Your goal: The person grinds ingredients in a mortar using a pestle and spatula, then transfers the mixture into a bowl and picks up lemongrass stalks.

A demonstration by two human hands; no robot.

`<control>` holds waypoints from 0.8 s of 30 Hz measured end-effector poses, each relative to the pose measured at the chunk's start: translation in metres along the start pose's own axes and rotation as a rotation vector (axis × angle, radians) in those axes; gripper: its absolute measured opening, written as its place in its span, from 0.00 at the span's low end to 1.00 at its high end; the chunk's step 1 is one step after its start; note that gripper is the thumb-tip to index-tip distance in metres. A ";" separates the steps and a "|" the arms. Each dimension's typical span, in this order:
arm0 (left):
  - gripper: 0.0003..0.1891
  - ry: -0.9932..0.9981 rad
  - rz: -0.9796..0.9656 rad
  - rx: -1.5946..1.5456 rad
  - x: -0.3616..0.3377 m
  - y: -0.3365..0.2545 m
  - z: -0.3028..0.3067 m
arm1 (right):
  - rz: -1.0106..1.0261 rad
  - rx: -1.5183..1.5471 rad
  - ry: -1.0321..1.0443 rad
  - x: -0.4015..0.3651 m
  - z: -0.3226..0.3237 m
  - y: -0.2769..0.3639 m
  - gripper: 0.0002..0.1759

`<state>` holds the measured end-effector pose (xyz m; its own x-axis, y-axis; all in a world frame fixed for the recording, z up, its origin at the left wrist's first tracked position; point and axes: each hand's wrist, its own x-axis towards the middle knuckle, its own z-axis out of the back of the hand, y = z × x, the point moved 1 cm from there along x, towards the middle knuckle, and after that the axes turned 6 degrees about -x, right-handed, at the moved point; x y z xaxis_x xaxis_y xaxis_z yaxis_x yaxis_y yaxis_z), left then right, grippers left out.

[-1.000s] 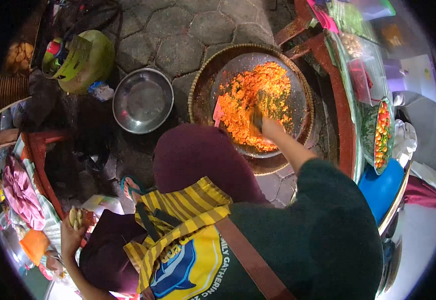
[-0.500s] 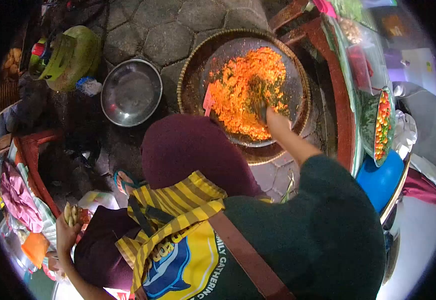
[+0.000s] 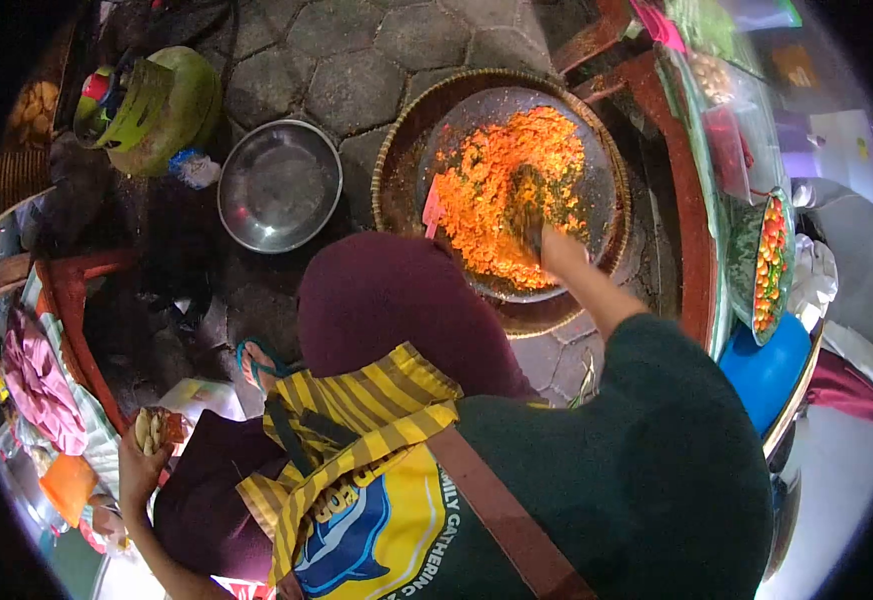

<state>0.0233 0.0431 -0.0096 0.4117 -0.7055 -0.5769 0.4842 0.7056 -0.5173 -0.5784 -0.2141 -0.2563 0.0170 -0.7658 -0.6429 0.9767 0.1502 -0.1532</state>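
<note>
My right hand [image 3: 565, 254] is closed round the near end of a dark pestle [image 3: 525, 212], which slants through a heap of orange, coarsely ground paste [image 3: 492, 185]. Green flecks show around the pestle. Under the paste is a wide, round grey stone mortar [image 3: 602, 190], set inside a woven basket with a pale rim [image 3: 381, 165]. A pink plastic piece [image 3: 432, 207] rests at the mortar's left edge. Low on the left, my left hand [image 3: 139, 468] is closed on several pale, finger-shaped pieces [image 3: 149, 432]; a reddish thing shows beside them.
Left of the basket, a metal bowl [image 3: 280, 187] sits on the paving, with a green gas cylinder [image 3: 185, 112] beyond it. Along the right are a red wooden frame [image 3: 685, 210], a dish of small red and green chillies [image 3: 772, 262] and a blue basin [image 3: 769, 375].
The pestle has tipped over and shows more of its length across the paste. My left hand has turned slightly, and the whole view has shifted a little.
</note>
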 end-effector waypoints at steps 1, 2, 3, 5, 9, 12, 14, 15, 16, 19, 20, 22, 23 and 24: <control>0.13 0.037 0.039 0.082 -0.001 -0.014 0.001 | -0.037 -0.001 0.032 0.025 0.008 0.001 0.18; 0.13 0.028 0.031 0.067 0.004 -0.017 0.000 | -0.075 -0.003 0.064 0.049 0.016 0.001 0.13; 0.13 0.053 0.012 0.027 0.007 -0.019 0.001 | -0.102 -0.064 0.020 0.065 0.038 0.012 0.11; 0.12 0.074 -0.121 0.105 0.004 -0.016 0.003 | 0.004 -0.251 0.290 0.104 0.068 0.026 0.06; 0.12 0.016 -0.105 -0.012 -0.002 -0.005 0.007 | -0.039 0.236 0.912 0.067 0.059 0.009 0.09; 0.19 -0.036 -0.047 0.088 -0.003 0.041 0.014 | 0.165 -0.079 0.236 -0.012 0.030 0.032 0.12; 0.21 0.001 0.077 0.188 -0.007 0.025 0.014 | -0.071 0.046 -0.009 0.000 -0.001 0.030 0.13; 0.20 0.007 0.061 0.050 -0.005 0.024 0.013 | -0.080 0.020 -0.055 0.007 0.001 0.027 0.13; 0.18 -0.003 0.031 -0.104 -0.001 0.022 0.007 | -0.087 -0.010 -0.127 0.035 0.020 0.022 0.14; 0.15 0.062 -0.002 0.003 0.009 -0.025 0.002 | -0.029 -0.077 0.196 0.085 0.077 0.018 0.13; 0.15 0.061 -0.017 0.008 0.008 -0.035 0.001 | 0.048 -0.167 0.367 0.086 0.091 0.017 0.13; 0.15 0.047 -0.131 0.035 0.019 -0.015 0.005 | 0.119 -0.165 0.316 0.069 0.107 0.001 0.12; 0.21 0.109 -0.114 0.031 0.023 -0.014 0.005 | 0.197 -0.179 0.250 0.046 0.119 -0.002 0.13; 0.28 0.176 -0.096 0.034 0.025 -0.014 0.005 | 0.273 -0.187 0.190 0.031 0.122 -0.009 0.15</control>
<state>0.0307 0.0158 -0.0135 0.2229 -0.7448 -0.6289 0.5416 0.6310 -0.5554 -0.5602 -0.3151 -0.1832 0.2139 -0.5547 -0.8041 0.8855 0.4576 -0.0801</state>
